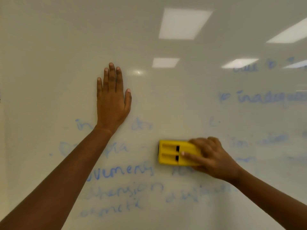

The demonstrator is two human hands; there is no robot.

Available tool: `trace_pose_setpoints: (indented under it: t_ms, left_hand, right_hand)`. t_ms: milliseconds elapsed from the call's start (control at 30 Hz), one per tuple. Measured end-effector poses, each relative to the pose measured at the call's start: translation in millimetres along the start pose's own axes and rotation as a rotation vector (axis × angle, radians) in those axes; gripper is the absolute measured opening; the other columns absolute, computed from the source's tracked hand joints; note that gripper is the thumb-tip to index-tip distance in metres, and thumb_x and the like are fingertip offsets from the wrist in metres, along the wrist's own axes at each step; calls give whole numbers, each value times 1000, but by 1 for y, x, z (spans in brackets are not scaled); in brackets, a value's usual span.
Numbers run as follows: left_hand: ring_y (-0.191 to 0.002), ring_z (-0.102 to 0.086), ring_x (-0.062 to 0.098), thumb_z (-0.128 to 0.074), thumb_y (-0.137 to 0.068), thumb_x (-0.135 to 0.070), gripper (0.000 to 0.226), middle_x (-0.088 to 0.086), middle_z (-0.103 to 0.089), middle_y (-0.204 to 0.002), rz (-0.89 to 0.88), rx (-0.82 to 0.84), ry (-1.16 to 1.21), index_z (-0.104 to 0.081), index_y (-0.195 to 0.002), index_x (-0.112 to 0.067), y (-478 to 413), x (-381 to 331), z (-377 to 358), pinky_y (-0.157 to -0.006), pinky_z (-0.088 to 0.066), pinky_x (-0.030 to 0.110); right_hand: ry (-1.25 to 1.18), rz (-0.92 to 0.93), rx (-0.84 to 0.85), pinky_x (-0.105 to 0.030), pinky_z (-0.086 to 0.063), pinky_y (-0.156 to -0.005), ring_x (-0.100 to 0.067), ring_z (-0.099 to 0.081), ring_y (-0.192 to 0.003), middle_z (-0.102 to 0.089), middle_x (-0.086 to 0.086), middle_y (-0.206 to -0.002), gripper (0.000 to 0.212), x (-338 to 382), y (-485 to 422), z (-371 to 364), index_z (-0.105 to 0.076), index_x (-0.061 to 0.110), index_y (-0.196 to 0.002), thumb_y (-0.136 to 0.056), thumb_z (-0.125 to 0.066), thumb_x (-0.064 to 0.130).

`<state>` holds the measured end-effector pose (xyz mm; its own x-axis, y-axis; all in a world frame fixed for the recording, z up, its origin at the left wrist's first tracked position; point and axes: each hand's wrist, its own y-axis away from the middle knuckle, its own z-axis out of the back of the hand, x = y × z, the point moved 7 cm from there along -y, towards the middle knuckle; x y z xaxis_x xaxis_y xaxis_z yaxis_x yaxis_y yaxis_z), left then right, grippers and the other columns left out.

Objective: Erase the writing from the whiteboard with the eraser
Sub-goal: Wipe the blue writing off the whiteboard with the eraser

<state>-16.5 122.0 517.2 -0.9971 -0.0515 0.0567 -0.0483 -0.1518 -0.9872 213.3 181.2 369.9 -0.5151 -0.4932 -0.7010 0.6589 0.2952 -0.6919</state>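
A white whiteboard (166, 103) fills the view. Faint blue writing (123, 171) covers its lower left, with more blue writing (265, 98) at the right. My right hand (211, 156) grips a yellow eraser (172, 152) by its right end and presses it flat on the board, lying horizontally. The eraser's black pad edge shows at its left end. My left hand (113, 98) rests flat on the board, fingers straight and pointing up, holding nothing. It lies up and to the left of the eraser, apart from it. My left forearm hides part of the writing.
Reflections of ceiling light panels (182, 24) glare on the upper right of the board. A smeared band with only traces of ink runs across the middle between the two hands. The board's left edge shows at the far left.
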Motion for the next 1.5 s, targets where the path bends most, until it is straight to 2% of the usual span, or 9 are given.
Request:
trace_pose_setpoints:
  t_ms: [167,333,567,800,900,1067,1200,1400,1500]
  left_hand:
    - [-141,-3,31,-24,-94,-28,60,23,-6,-152,-7,2,-9,-7,-143,1,0,1,0,-114,1,42]
    - [-141,-5,30,-26,-93,-28,61,22,-7,-152,17,-8,29,-9,-143,2,-1,-5,1,-114,-1,41]
    - [-141,-6,27,-28,-92,-26,61,21,-9,-152,-8,8,83,-10,-143,2,0,-53,-11,-114,-1,38]
    - [-141,-6,27,-29,-92,-27,61,20,-9,-152,-29,15,95,-12,-143,1,-5,-97,-28,-114,0,37]
    - [-141,-4,26,-28,-92,-28,61,19,-9,-152,-47,12,88,-11,-143,0,-10,-108,-31,-114,1,36]
    - [-140,-1,22,-28,-92,-28,60,18,-9,-153,-60,-2,112,-10,-143,-2,-15,-123,-31,-114,1,36]
    - [-139,1,19,-28,-91,-28,61,16,-8,-153,-56,1,118,-9,-143,-3,-16,-129,-33,-113,2,34]
    - [-141,-5,26,-29,-91,-28,62,19,-8,-152,-29,1,113,-10,-143,1,-15,-137,-37,-113,1,35]
    - [-141,-4,27,-28,-91,-29,63,19,-7,-153,-4,-4,101,-9,-143,1,-18,-140,-38,-114,2,37]
  right_hand:
    - [30,245,98,-35,-47,-75,-27,-49,-100,-43,-13,-120,33,-29,-1,12,-45,29,-122,-101,-21,38]
    - [28,-255,-71,-55,-48,-80,-52,-58,-95,-54,-37,-115,33,-145,-28,52,-43,16,-121,-96,-44,36]
    - [-5,-755,-267,-59,-42,-90,-51,-48,-107,-45,-34,-126,51,-195,-17,62,-46,7,-132,-86,-65,15]
    - [-5,-54,-18,-41,-38,-80,-31,-47,-99,-43,-15,-123,31,-113,26,40,-43,22,-123,-99,-35,39]
    - [27,27,26,-41,-40,-79,-33,-48,-99,-43,-17,-124,35,-137,17,48,-44,21,-123,-100,-28,42]
    - [36,-518,-185,-54,-45,-83,-49,-54,-102,-50,-33,-123,43,-231,-1,80,-52,8,-127,-88,-61,24]
    - [-18,-770,-268,-52,-40,-88,-45,-48,-109,-45,-29,-129,50,-241,2,76,-45,11,-134,-88,-62,21]
    - [27,-104,-74,-42,-46,-77,-35,-54,-95,-42,-15,-124,35,-166,28,60,-42,20,-126,-97,-37,39]
    - [60,-19,-9,-43,-48,-77,-38,-59,-93,-50,-20,-122,35,-189,31,67,-43,20,-124,-96,-39,40]
